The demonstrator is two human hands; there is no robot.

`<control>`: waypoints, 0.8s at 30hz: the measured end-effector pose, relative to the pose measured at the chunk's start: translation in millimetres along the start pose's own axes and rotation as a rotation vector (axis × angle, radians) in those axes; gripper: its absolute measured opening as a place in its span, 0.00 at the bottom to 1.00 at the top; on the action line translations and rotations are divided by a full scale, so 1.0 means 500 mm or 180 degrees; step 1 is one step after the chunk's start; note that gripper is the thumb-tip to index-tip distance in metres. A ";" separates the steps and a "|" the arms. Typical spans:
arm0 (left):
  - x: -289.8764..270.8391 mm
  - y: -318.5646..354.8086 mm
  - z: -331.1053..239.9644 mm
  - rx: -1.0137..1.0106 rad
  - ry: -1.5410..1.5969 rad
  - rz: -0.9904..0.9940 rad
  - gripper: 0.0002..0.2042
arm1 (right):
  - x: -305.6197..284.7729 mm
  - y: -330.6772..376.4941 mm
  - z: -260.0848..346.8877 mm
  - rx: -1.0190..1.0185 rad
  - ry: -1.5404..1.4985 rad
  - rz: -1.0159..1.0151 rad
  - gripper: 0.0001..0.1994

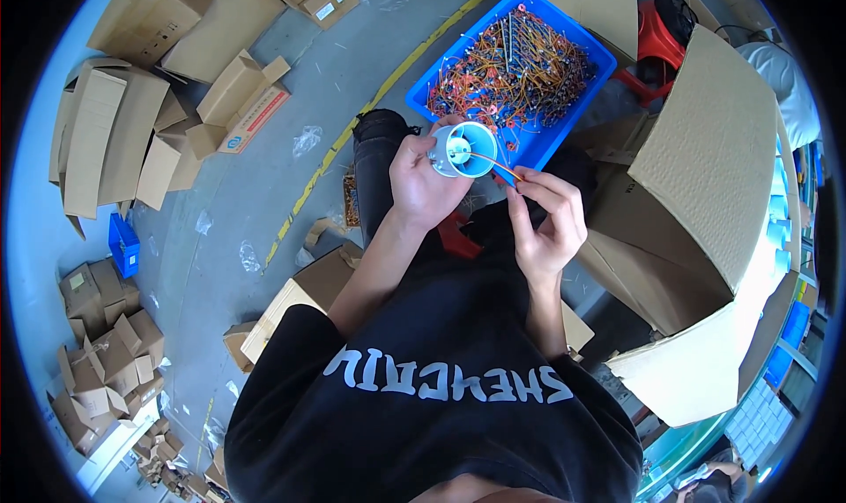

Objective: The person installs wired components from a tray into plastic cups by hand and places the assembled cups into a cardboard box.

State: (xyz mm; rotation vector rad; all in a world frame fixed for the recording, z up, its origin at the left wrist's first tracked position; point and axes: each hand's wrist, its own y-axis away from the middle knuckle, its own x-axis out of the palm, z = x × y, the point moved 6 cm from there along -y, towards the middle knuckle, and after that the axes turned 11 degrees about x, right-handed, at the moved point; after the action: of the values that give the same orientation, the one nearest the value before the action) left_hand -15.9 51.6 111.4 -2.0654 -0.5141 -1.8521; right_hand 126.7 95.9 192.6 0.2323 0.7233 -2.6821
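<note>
My left hand [425, 178] is wrapped round a light-blue cylindrical cup-shaped housing [482, 138], its open mouth turned up toward me. Inside it sits a round white inner part. A thin orange wire [495, 162] runs out of the mouth to my right hand [548, 221], which pinches it between thumb and fingertips. Just beyond both hands lies a blue plastic tray [564, 131], heaped with loose wires [511, 67] in orange, red, yellow and dark colours, with small connectors among them.
A big open cardboard box [696, 168] stands close on my right, near a red stool [656, 49]. Several cartons [115, 133] and a small blue bin [123, 245] line the left. A yellow floor line [330, 157] crosses the grey floor, with plastic scraps about.
</note>
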 end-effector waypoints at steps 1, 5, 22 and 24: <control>-0.005 0.000 0.001 -0.0031 -0.0107 -0.0108 0.20 | -0.001 0.001 0.004 -0.0086 0.0056 0.0013 0.10; -0.024 0.001 0.002 -0.0082 0.0079 -0.0106 0.21 | 0.000 0.008 0.020 -0.0292 0.0137 0.0065 0.10; 0.008 0.003 0.042 -0.0438 0.0164 -0.0232 0.41 | 0.036 -0.016 0.041 0.0051 0.0384 0.0147 0.13; 0.013 0.002 0.040 -0.0453 0.0234 -0.0300 0.41 | 0.034 -0.016 0.042 -0.0012 0.0398 0.0048 0.13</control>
State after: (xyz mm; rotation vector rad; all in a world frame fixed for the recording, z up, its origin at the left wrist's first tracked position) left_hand 2.9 60.2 115.9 -2.0856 -0.4810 -2.0656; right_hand 106.4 86.4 210.0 0.4059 0.7600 -2.6703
